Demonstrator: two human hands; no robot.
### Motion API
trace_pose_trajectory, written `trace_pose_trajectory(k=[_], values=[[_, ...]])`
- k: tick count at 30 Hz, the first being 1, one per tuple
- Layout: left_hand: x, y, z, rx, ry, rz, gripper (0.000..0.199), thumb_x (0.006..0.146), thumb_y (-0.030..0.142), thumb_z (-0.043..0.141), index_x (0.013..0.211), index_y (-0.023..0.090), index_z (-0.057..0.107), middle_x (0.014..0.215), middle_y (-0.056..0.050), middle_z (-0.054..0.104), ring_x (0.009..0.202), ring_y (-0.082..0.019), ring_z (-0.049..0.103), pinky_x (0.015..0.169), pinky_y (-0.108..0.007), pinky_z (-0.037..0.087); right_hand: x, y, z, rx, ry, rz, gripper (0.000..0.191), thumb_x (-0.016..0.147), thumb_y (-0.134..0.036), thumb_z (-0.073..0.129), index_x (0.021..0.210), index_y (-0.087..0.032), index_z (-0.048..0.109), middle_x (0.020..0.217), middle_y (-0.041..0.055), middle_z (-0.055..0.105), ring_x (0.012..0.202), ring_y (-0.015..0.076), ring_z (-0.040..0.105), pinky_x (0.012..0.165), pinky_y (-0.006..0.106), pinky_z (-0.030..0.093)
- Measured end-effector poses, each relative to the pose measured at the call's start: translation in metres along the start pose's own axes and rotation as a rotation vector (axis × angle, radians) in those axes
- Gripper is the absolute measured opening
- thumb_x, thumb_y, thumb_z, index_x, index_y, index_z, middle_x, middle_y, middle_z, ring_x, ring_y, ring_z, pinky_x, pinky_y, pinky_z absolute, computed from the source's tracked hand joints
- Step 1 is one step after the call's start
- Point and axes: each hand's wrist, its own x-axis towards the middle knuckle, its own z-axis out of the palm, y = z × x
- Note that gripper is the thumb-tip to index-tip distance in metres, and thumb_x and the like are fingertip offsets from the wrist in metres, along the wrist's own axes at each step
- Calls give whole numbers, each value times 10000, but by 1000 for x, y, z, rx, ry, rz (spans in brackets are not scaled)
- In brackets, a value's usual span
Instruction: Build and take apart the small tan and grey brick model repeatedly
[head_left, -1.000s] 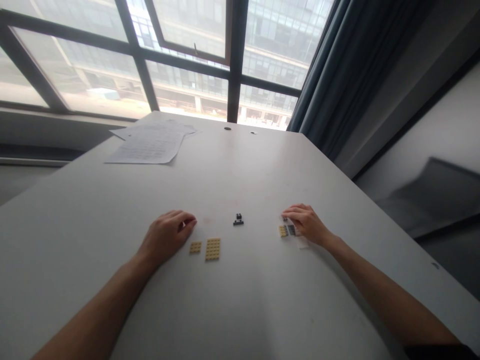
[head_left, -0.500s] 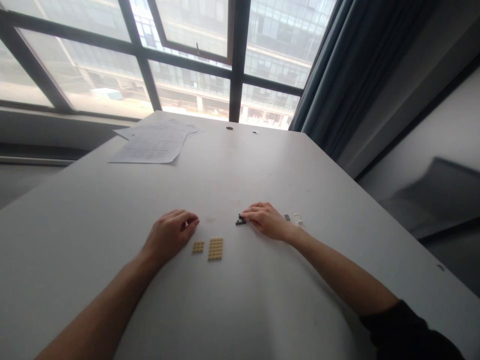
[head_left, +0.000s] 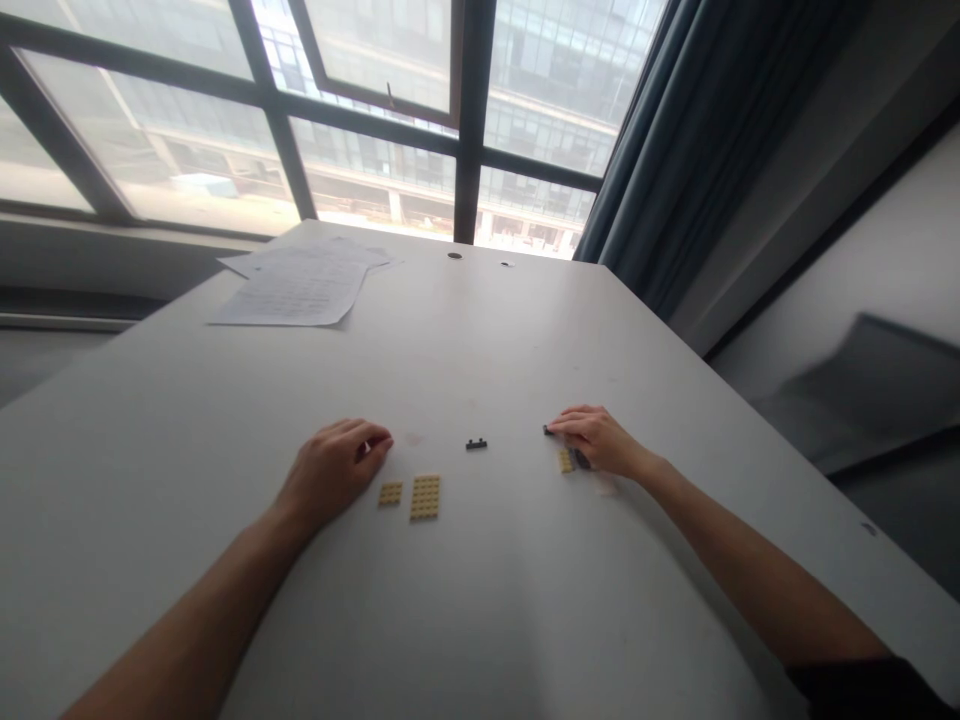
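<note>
My left hand [head_left: 334, 465] rests on the white table, its fingers curled and thumb and forefinger tips together, with nothing visible in them. Just right of it lie a small tan building-brick plate [head_left: 390, 493] and a larger tan studded plate [head_left: 425, 497]. A dark grey toy brick piece [head_left: 476, 444] with two raised bumps lies alone between the hands. Farther right, my right hand [head_left: 600, 440] pinches a small dark toy brick [head_left: 547, 430] at its fingertips. Under that hand, another tan plate [head_left: 565, 461] and a dark studded plate [head_left: 581, 459] show partly.
A pale piece [head_left: 604, 488] lies by my right wrist, partly hidden. Printed papers [head_left: 292, 290] spread over the far left of the table [head_left: 480, 620]. Windows stand behind the table's far edge, with a dark blue curtain [head_left: 660, 150] at the right.
My right hand has moved right with the small dark brick, away from the two-bump dark piece, which stays on the table. My left hand has kept its place.
</note>
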Motion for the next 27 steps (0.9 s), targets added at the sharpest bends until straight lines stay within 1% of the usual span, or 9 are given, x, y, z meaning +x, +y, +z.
trace_pose_trajectory(k=[4,7,9,12,15,18,20,23,27], values=[[-1,-2,1,-7,-3,2,286,865,405,454,843,208,661,833,-34,672,770,-186,597,752,-291,446,-2,1,-3,9,28,7,305,847,-102,514,1027,-255,707,1060,13,712,1064,201,598,963,379,415],[-1,-3,2,-16,-4,7,287,869,408,455,851,205,657,833,-33,667,762,-179,593,748,-286,447,4,-13,-1,12,61,28,297,854,-112,517,1062,-242,684,1099,29,694,1087,200,577,971,387,398],[-1,-2,2,-16,-5,10,290,868,411,454,848,205,657,835,-33,668,762,-179,594,746,-284,449,11,-33,4,-1,75,39,294,868,-127,515,1104,-231,656,1129,41,676,1101,196,556,972,384,383],[-1,-1,1,-12,-3,8,293,864,413,453,841,206,658,836,-34,671,768,-182,598,745,-284,452,23,-76,18,-74,65,16,276,891,-174,518,1142,-214,628,1139,57,658,1083,195,534,963,375,360],[-1,1,-1,-12,-6,3,299,865,414,448,837,205,661,832,-36,672,767,-184,600,737,-285,454,35,-116,33,-155,60,8,263,913,-215,494,1149,-200,610,1087,63,659,1052,212,517,917,364,363],[-2,2,-2,-10,-3,5,305,863,416,446,838,203,663,830,-37,672,763,-184,600,739,-288,455,43,-138,41,-224,46,30,237,934,-238,454,1098,-189,618,1049,79,653,1042,221,503,899,363,350],[-1,2,-2,-8,-1,8,308,863,417,444,839,202,663,826,-38,671,758,-184,598,740,-290,454,46,-141,44,-256,20,45,226,942,-248,436,1049,-187,625,1030,82,652,1028,221,503,891,368,339],[-1,1,-2,-6,-3,11,315,862,420,438,836,202,663,817,-38,670,750,-182,595,728,-288,455,45,-137,46,-282,9,63,218,946,-253,425,1015,-194,623,1036,71,654,1019,216,509,892,382,318],[-1,0,-1,-7,-2,10,310,864,419,440,840,205,662,828,-36,671,765,-183,597,737,-288,455,31,-126,40,-301,16,101,209,946,-265,435,1027,-217,621,1062,58,663,1041,215,515,907,399,285]])
